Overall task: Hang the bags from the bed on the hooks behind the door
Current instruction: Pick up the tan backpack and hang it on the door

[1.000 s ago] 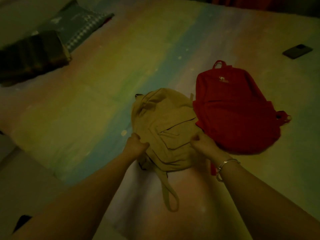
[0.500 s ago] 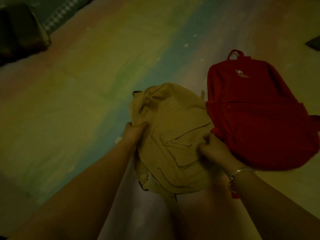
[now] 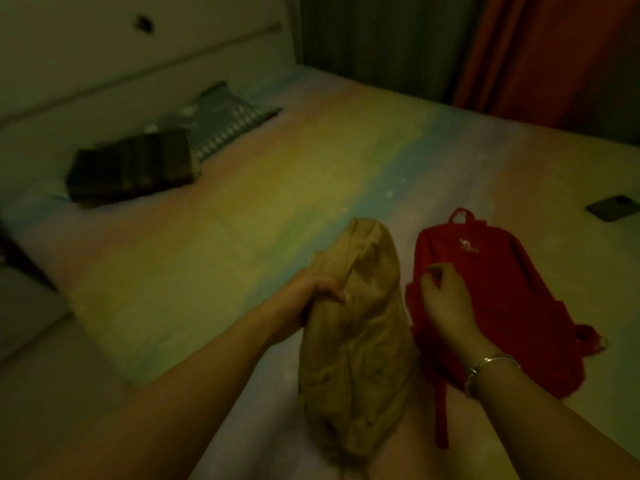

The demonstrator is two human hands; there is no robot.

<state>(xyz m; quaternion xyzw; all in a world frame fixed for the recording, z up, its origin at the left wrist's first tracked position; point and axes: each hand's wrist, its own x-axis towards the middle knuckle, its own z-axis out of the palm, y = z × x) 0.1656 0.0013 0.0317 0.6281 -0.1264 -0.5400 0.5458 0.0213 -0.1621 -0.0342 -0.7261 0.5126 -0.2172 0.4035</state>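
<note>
left hand [image 3: 317, 289] grips tan backpack [image 3: 360, 341]; right hand [image 3: 445, 299] over red backpack [image 3: 512, 306].

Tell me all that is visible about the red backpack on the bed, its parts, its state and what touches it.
The red backpack looks like soft cloth, limp and flattened. It lies front up on the rainbow-coloured bedsheet, with a small carry loop at its far end, a pale logo below the loop, and a red strap trailing toward the person. The right hand is over its left part; whether it grips the cloth is unclear. The tan bag, held by the left hand, is right beside it.
</note>
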